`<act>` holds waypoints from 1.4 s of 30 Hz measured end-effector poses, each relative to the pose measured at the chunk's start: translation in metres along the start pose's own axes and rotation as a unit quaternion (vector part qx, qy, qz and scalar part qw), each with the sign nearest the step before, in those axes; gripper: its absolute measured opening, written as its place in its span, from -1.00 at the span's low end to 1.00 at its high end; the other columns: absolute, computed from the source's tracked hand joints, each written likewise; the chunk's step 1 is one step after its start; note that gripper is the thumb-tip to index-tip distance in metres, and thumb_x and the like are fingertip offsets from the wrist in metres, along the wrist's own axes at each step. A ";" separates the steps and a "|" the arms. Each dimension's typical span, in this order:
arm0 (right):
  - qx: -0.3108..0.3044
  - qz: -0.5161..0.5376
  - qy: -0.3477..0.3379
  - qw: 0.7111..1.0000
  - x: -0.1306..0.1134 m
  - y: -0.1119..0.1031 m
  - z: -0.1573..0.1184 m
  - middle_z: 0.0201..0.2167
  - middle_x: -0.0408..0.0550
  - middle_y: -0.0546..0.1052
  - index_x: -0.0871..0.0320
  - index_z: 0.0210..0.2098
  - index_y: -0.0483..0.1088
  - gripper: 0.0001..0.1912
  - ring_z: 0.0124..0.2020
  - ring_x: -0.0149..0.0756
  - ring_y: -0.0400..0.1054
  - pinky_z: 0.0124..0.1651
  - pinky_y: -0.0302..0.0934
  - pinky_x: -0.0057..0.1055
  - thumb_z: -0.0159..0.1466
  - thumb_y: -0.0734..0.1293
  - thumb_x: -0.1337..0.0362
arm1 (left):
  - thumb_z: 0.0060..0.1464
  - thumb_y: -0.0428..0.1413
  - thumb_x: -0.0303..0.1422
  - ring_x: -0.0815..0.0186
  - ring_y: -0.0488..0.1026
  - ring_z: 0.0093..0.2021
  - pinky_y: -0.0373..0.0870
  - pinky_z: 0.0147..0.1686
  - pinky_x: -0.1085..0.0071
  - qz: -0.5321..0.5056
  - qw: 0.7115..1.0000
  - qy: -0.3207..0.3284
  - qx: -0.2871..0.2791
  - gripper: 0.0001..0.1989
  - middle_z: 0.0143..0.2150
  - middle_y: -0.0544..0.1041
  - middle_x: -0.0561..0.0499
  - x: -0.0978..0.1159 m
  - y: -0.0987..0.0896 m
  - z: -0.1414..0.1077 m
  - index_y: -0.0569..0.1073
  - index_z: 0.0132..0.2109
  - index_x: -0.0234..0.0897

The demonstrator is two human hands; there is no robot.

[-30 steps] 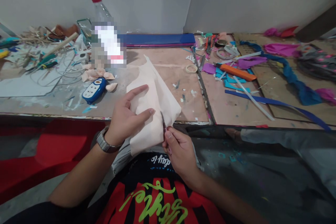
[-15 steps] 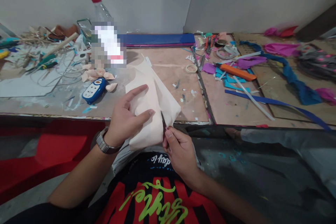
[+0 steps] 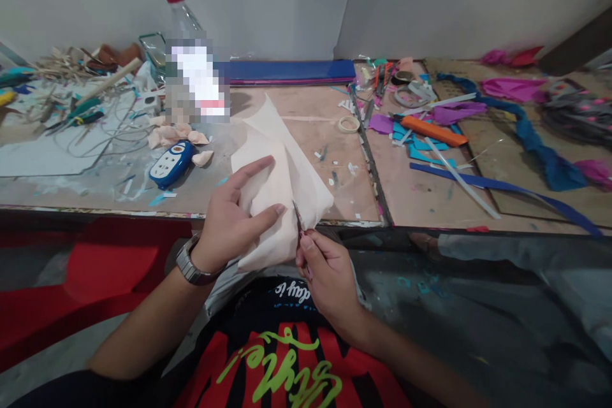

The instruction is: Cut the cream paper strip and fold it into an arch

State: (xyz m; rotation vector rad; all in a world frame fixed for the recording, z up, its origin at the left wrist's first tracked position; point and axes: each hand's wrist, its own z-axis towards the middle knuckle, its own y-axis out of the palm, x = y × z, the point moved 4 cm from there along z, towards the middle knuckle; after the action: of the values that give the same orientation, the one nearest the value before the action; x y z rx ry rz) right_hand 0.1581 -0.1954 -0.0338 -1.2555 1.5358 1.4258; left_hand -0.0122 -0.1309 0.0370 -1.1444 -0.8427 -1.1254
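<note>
A pale peach sheet hangs over the table's front edge above my lap, with a slit between its two parts. My left hand lies on the sheet's left part, thumb and index finger apart on top; its other fingers are hidden beneath. Small scissors lie along the slit, blades pointing away from me. My right hand is closed round their handles at the sheet's lower right edge.
On the table, a blue-and-white power socket stands left, near peach scraps. A red-capped bottle is behind. Right are a tape roll, an orange cutter and blue strips. A red chair stands below left.
The sheet has shifted slightly to the right and its far tip has swung. More of the scissor blades shows above the sheet. My left hand has moved slightly right with it.
</note>
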 end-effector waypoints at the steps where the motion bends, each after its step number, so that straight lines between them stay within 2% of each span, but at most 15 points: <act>1: -0.002 0.009 0.002 1.000 0.001 0.000 0.000 -0.57 -0.22 0.29 0.16 -0.49 0.36 -0.53 -0.60 -0.51 0.01 -0.55 -0.13 -0.47 0.41 0.35 -0.03 | 0.01 0.41 -0.27 0.00 0.44 0.29 0.39 0.33 0.02 -0.004 1.000 -0.002 0.000 -0.30 0.35 0.45 -0.13 -0.001 0.000 0.000 0.46 0.30 -0.16; 15: -0.013 0.074 0.010 0.997 0.008 0.001 0.000 -0.55 -0.23 0.30 0.17 -0.46 0.37 -0.57 -0.59 -0.52 -0.01 -0.55 -0.13 -0.49 0.43 0.35 0.02 | 0.01 0.40 -0.28 -0.01 0.43 0.30 0.46 0.26 0.08 -0.019 1.000 -0.003 0.008 -0.30 0.34 0.45 -0.17 0.000 0.000 0.002 0.45 0.30 -0.22; 23: 0.004 0.049 -0.003 0.999 0.010 -0.001 0.000 -0.57 -0.23 0.29 0.17 -0.49 0.36 -0.55 -0.58 -0.52 0.04 -0.54 -0.06 -0.51 0.42 0.37 0.03 | 0.00 0.41 -0.27 0.04 0.49 0.23 0.48 0.23 0.09 -0.027 1.000 -0.010 0.011 -0.29 0.32 0.48 -0.15 -0.005 0.001 0.001 0.46 0.30 -0.18; 32: -0.003 0.102 0.007 0.995 0.008 0.004 0.000 -0.56 -0.24 0.29 0.17 -0.47 0.36 -0.54 -0.62 -0.55 0.02 -0.57 -0.09 -0.53 0.41 0.37 -0.02 | -0.01 0.42 -0.27 0.06 0.52 0.19 0.54 0.16 0.14 -0.040 0.999 -0.020 0.013 -0.27 0.32 0.47 -0.15 -0.006 0.001 -0.001 0.44 0.31 -0.18; 42: -0.005 0.116 0.012 0.993 0.006 0.005 0.002 -0.56 -0.23 0.30 0.19 -0.50 0.37 -0.54 -0.61 -0.57 0.03 -0.59 -0.11 -0.56 0.40 0.39 0.00 | -0.01 0.42 -0.30 0.05 0.52 0.18 0.52 0.18 0.11 -0.038 0.999 -0.026 0.011 -0.27 0.30 0.49 -0.14 -0.006 0.001 -0.002 0.44 0.32 -0.18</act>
State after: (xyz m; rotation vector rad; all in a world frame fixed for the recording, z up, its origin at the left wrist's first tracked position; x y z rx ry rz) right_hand 0.1511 -0.1952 -0.0384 -1.1310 1.7386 1.5698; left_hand -0.0128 -0.1311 0.0306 -1.1364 -0.9431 -1.1498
